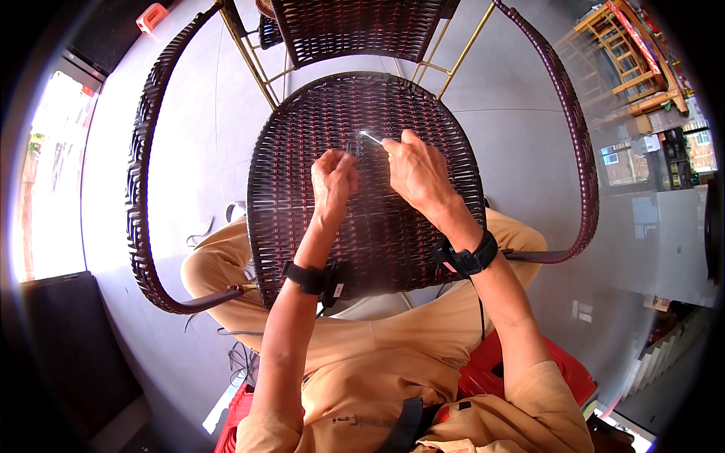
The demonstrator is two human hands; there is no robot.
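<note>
A dark brown woven wicker chair (393, 241) stands before me, its rounded seat under both hands. My right hand (420, 172) is closed round a thin, shiny metal tool (371, 137); its bright tip points up and left over the seat, and its exact kind does not show. To the left of it, my left hand (334, 180) is closed with curled fingers, slightly blurred, close above the weave. Whatever those fingers may pinch is too small or hidden to make out. A gap of seat separates the two hands.
Curved woven armrests rise at the left (140, 174) and right (581, 151), with the backrest (355, 30) at the far side on gold metal bars. I sit on a red seat (555, 370). Black cables (242, 362) lie at lower left; wooden furniture (627, 64) stands far right.
</note>
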